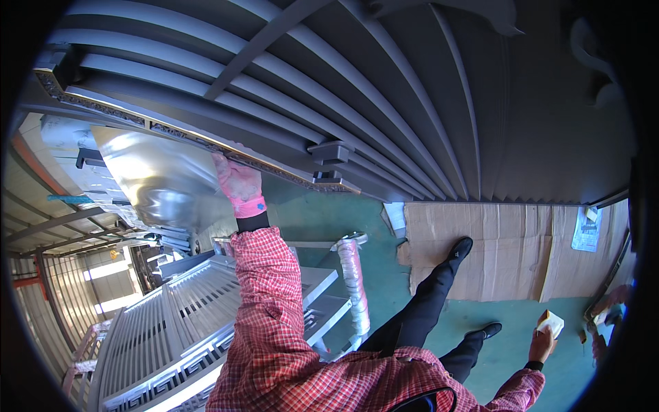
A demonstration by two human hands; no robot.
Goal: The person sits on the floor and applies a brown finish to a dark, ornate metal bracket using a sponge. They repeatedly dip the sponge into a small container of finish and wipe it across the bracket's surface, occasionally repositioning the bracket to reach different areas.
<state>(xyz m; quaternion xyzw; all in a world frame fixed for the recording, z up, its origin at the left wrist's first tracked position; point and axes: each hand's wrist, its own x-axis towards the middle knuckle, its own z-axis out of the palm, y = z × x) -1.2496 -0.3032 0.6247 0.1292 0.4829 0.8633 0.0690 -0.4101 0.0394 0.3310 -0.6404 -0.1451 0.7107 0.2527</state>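
Note:
A large dark grey slatted metal panel [405, 89], like a gate or door leaf, fills the upper part of the view. Its near left edge carries an ornate patterned trim strip [185, 136]. My left hand [240, 185], in a pink glove, grips the panel at that trimmed edge; the fingertips are partly hidden there. Low on the right, my right hand [542, 345] is bare and closed round a small cream-coloured block [550, 323], whose exact kind I cannot make out. Two dark square fittings stick out near the panel's edge, one being a bracket [331, 152].
Flattened cardboard [480, 250] covers the green floor [384, 275] under the panel. To my left lie stacked silver slatted panels [171, 323], beside a plastic-wrapped post [353, 285]. A shiny metal sheet [158, 178] stands behind my left hand. Wrapped items [611, 316] sit at the far right.

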